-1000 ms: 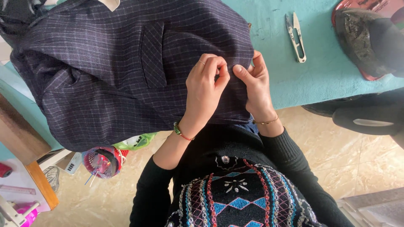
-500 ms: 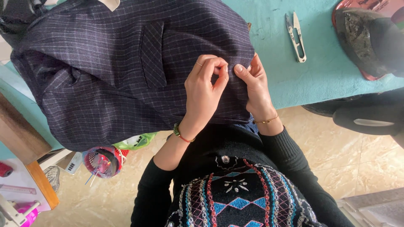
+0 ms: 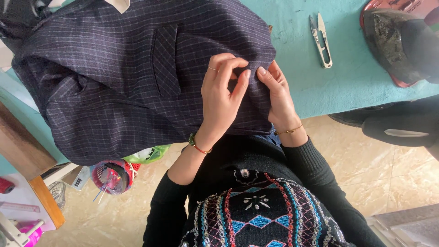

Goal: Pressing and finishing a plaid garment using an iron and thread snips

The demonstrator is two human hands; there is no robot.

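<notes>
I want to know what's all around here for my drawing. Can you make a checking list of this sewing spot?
Surface: teal table, partly covered.
Job's things: dark checked jacket spread over the table edge; its pocket flap shows.
Clutter: thread snips lying on the table; red-rimmed dark object at the far corner.
Hands: left hand and right hand pinch the jacket fabric together, fingers curled.
Cables: nothing seen.
Surroundings: tiled floor; small basket of bits below; wooden shelf.

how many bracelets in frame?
2. A beaded one on the left hand's wrist, a thin gold chain on the right hand's wrist. Both hands pinch the checked jacket.
</notes>
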